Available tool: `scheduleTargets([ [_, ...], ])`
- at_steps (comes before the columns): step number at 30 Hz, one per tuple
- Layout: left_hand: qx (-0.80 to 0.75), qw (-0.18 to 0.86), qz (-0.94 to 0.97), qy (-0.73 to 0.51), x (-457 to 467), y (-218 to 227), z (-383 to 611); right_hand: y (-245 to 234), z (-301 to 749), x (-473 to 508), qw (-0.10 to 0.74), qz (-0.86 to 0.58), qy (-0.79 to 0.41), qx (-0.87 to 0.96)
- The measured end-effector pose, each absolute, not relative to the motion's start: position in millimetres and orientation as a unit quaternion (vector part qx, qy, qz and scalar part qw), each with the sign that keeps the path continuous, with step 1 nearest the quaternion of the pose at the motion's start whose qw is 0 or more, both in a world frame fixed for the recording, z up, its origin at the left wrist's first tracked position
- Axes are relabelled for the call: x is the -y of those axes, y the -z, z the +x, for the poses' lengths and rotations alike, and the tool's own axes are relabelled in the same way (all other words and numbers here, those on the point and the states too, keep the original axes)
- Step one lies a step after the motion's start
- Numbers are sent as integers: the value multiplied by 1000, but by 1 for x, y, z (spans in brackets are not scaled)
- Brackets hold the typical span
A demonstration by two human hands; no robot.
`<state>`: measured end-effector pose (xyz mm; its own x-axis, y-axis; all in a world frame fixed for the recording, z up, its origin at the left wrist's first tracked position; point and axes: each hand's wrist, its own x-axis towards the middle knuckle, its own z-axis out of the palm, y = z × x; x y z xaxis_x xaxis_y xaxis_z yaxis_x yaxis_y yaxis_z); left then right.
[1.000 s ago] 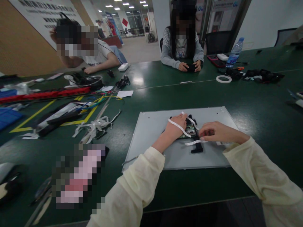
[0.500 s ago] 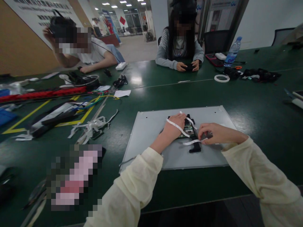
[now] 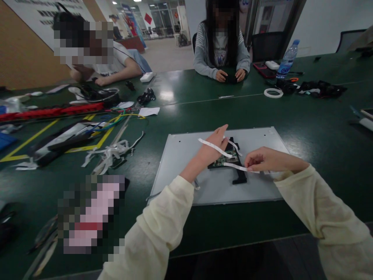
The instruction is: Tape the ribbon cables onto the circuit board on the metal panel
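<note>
A green circuit board (image 3: 223, 160) in a black frame (image 3: 240, 177) lies on a pale grey panel (image 3: 180, 167). My left hand (image 3: 213, 148) is over the board's left side, fingers stretched out and partly hidden behind the hand. One narrow white strip (image 3: 214, 146) crosses the back of that hand. Another white strip (image 3: 235, 149) curves over the frame's upper part. To the right, my right hand (image 3: 265, 159) pinches a third white strip (image 3: 234, 166) between thumb and fingers; it stretches left across the board's lower edge.
Tangled white strips (image 3: 112, 153) and a blurred-out pink item (image 3: 99, 210) lie on the left, near cables and a red bar (image 3: 58, 111). A white ring (image 3: 273, 93) and water bottle (image 3: 288, 60) are at the far right. Two people sit opposite.
My left hand has lifted, its fingers now extended upward. My right hand keeps hold near the strip's end; the greyish shape seen under its fingers no longer shows. The view has tipped slightly down.
</note>
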<state>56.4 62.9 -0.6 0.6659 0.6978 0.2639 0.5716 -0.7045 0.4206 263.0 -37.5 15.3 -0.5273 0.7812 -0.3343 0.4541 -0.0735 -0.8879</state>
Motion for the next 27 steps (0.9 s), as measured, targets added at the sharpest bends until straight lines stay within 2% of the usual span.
scheduleTargets([
  [2, -344, 193, 892, -220, -60, -14, 56, -15, 263, 37, 152, -458, -570, 665],
  [5, -318, 241, 900, -178, -42, -34, 54, -15, 263, 37, 161, -450, -568, 670],
  [10, -272, 215, 932, -104, 5, -39, 51, -18, 264, 37, 156, -435, -548, 697],
  [13, -314, 197, 922, -113, 22, -30, 48, -17, 261, 40, 165, -462, -495, 717],
  [16, -367, 224, 892, -139, 28, -21, 45, -10, 253, 50, 185, -522, -439, 707],
  [22, -378, 264, 874, -152, 32, -3, 42, 5, 232, 78, 280, -619, -295, 672],
  [27, -418, 238, 861, -163, 38, 6, 43, 13, 223, 87, 285, -677, -193, 651],
])
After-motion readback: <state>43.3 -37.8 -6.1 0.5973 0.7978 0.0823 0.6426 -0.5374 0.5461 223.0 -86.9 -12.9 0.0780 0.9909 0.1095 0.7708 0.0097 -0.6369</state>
